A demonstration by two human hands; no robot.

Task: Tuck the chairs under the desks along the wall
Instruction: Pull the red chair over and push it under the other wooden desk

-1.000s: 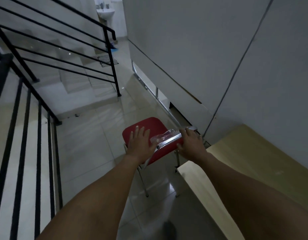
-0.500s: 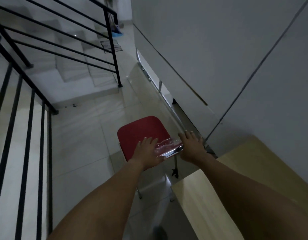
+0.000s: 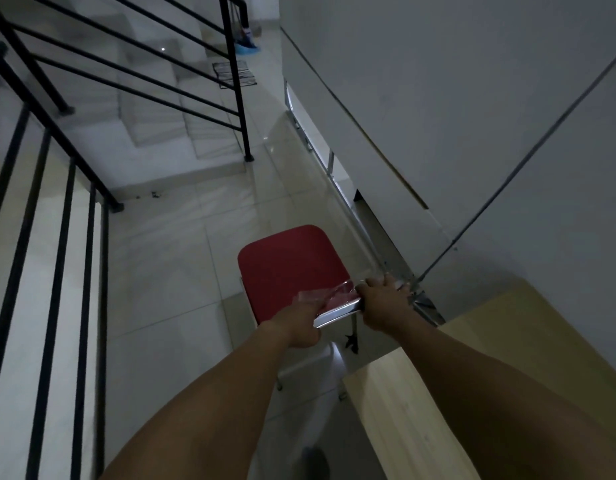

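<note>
- A black metal stair railing [image 3: 57, 216] is running down the left side, with white tiled steps [image 3: 182, 109] rising behind it.
- A glossy pale tiled floor [image 3: 168, 265] is filling the middle of the dim room; a small dark striped mat [image 3: 234, 74] and a blue object [image 3: 247, 47] are lying far back on it.
- A red padded chair with a shiny metal frame [image 3: 285, 268] is standing on the floor just left of the desk, its seat fully out in the open.
- The left hand [image 3: 301, 325] is clenching the near left end of the chair's chrome back bar, where crinkled clear plastic is covering the backrest.
- The right hand [image 3: 382, 301] is wrapping its fingers around the right end of the same bar.
- A light wooden desk top [image 3: 413, 410] is sitting at lower right, against the plain white wall [image 3: 472, 98], with the right forearm crossing over it.
- A grey conduit line [image 3: 528, 154] is slanting down the wall toward the chair.
</note>
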